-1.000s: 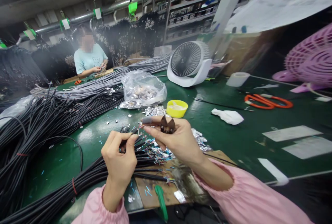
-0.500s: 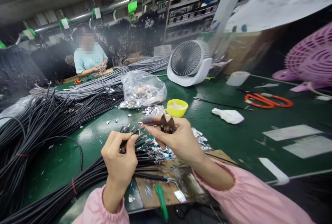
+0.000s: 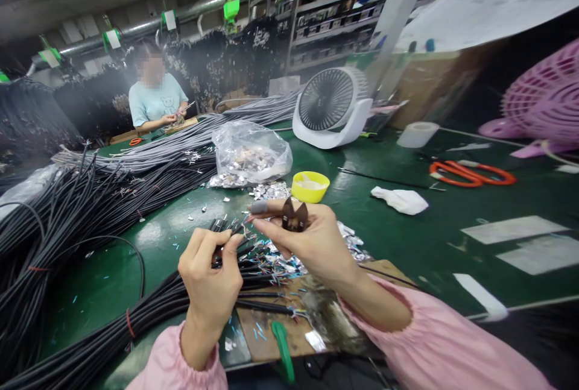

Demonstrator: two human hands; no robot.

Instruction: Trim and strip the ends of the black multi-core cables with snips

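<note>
My left hand [image 3: 210,272] is closed in a pinch on the stripped end of a black cable [image 3: 233,231]. My right hand [image 3: 312,239] keeps a pair of dark wire cutters [image 3: 294,216] tucked in its palm, their jaws spread and pointing up. A grey cover wraps the tip of its index finger. That finger and the thumb close together at the thin wires coming out of the cable; whether they grip a wire is too small to tell. Beneath both hands lies a tied bundle of black cables [image 3: 154,302], with coloured wire ends fanned over a wooden board [image 3: 260,345].
Foil scraps [image 3: 353,239], a yellow tub [image 3: 310,186] and a clear plastic bag [image 3: 251,152] lie beyond my hands. A white fan [image 3: 330,106], orange-handled scissors [image 3: 473,174] and a pink fan [image 3: 538,100] stand farther right. More cables [image 3: 104,197] fill the left. A co-worker [image 3: 158,103] sits across.
The view has shifted very slightly. My hands keep nearly the same pose at the cable end. Across the table, a thin cable now sticks up from the co-worker's hands.
</note>
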